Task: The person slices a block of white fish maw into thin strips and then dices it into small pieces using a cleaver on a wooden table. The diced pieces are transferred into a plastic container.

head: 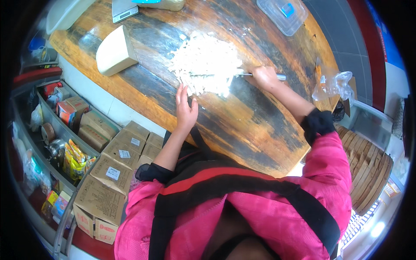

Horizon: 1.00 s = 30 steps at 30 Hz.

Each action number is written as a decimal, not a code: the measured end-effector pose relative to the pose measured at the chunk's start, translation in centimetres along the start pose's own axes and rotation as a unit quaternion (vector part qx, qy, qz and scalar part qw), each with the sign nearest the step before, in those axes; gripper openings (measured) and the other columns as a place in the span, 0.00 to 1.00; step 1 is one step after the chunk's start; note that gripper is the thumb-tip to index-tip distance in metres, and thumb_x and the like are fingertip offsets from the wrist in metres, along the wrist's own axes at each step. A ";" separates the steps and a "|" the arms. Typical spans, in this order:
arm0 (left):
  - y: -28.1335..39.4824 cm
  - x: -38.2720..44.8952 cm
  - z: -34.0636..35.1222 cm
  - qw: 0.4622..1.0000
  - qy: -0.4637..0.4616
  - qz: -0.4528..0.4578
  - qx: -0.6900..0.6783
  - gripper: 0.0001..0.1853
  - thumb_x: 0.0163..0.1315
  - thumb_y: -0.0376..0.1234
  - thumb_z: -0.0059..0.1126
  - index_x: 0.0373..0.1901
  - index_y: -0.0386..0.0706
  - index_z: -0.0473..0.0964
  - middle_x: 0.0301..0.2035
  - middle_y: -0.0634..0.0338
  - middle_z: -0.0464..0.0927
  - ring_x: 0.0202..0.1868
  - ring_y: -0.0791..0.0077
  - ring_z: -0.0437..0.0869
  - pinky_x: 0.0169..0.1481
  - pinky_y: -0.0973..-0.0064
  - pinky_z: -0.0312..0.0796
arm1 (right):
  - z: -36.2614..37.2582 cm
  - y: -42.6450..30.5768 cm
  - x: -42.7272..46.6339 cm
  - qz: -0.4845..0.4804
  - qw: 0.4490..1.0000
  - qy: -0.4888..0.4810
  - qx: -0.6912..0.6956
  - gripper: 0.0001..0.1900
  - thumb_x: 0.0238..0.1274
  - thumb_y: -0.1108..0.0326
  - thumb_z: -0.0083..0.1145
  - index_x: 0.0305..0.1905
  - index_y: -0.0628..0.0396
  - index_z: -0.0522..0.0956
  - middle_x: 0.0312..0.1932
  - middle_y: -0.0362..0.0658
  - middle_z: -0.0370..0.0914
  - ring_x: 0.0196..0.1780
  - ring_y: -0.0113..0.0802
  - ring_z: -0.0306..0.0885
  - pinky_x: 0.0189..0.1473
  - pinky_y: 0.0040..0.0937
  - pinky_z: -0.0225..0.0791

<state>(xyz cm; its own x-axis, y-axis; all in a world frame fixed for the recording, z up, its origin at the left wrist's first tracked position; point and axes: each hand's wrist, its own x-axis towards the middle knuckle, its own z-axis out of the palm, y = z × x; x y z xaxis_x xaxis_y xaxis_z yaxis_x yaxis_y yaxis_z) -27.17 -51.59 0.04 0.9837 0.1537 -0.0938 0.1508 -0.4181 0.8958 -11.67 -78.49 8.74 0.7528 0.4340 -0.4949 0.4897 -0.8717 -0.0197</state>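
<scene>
On the wooden table (pixel 247 117) lies a heap of small white cut pieces (pixel 208 61), too glaring to tell what food they are. My right hand (pixel 265 77) is closed round the handle of a knife (pixel 281 77), at the heap's right side; its blade reaches left into the pieces, partly lost in the glare. At the heap's lower left edge, my left hand (pixel 187 109) has its fingers extended, the tips at or close to the nearest pieces, holding nothing. A large pale block with a rounded side (pixel 115 52) sits to the left of the heap.
A digital scale (pixel 125 12) and a white tub (pixel 68 14) are at the far left. A clear lidded container (pixel 286 16) stands far right, a clear plastic bag (pixel 334 86) at the right edge. Cardboard boxes (pixel 107 172) and stacked round wooden steamers (pixel 365 165) flank me.
</scene>
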 end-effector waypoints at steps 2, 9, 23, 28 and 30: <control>0.0 0.0 0.1 1.000 -0.001 -0.001 0.000 0.28 0.60 0.27 0.50 0.63 0.34 0.59 0.66 0.45 0.55 0.66 0.47 0.61 0.67 0.61 0.59 | 1.1 0.4 0.6 -0.006 1.000 -0.004 0.007 0.11 0.58 0.57 0.55 0.43 0.47 0.77 0.26 0.49 0.80 0.31 0.47 0.80 0.30 0.45 0.72; -0.1 0.0 -0.1 1.000 -0.011 0.002 0.018 0.29 0.58 0.26 0.50 0.63 0.32 0.59 0.66 0.44 0.55 0.66 0.47 0.59 0.69 0.61 0.55 | -1.3 3.7 -0.8 -0.050 0.995 0.079 -0.018 0.03 0.54 0.64 0.57 0.31 0.49 0.78 0.22 0.48 0.78 0.27 0.46 0.79 0.26 0.43 0.70; -0.1 0.0 0.0 1.000 -0.025 -0.011 0.013 0.29 0.60 0.27 0.50 0.64 0.34 0.58 0.67 0.43 0.54 0.68 0.47 0.56 0.70 0.60 0.52 | -3.9 5.5 2.2 -0.034 0.996 0.016 -0.084 0.08 0.55 0.67 0.52 0.39 0.45 0.80 0.25 0.43 0.81 0.29 0.42 0.81 0.29 0.39 0.73; -0.2 0.0 0.0 0.999 -0.023 -0.002 0.031 0.29 0.60 0.27 0.50 0.64 0.34 0.57 0.67 0.43 0.54 0.68 0.47 0.56 0.70 0.60 0.52 | -3.4 5.7 5.7 -0.019 0.997 0.010 -0.069 0.07 0.55 0.67 0.53 0.34 0.45 0.81 0.27 0.45 0.81 0.33 0.41 0.82 0.30 0.40 0.73; -0.2 0.0 0.2 1.000 -0.017 -0.001 0.016 0.29 0.60 0.27 0.50 0.64 0.33 0.57 0.67 0.43 0.54 0.68 0.47 0.56 0.70 0.60 0.52 | -3.2 5.9 6.2 -0.035 0.996 0.016 -0.085 0.06 0.54 0.67 0.53 0.33 0.47 0.82 0.27 0.45 0.82 0.34 0.42 0.82 0.31 0.40 0.73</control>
<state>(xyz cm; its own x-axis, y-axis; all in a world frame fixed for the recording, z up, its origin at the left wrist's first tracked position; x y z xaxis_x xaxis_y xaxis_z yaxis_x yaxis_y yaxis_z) -27.23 -51.66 -0.25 0.9861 0.1243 -0.1107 0.1552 -0.4469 0.8810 -2.66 -80.19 8.33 0.7263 0.5025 -0.4691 0.6073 -0.7888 0.0953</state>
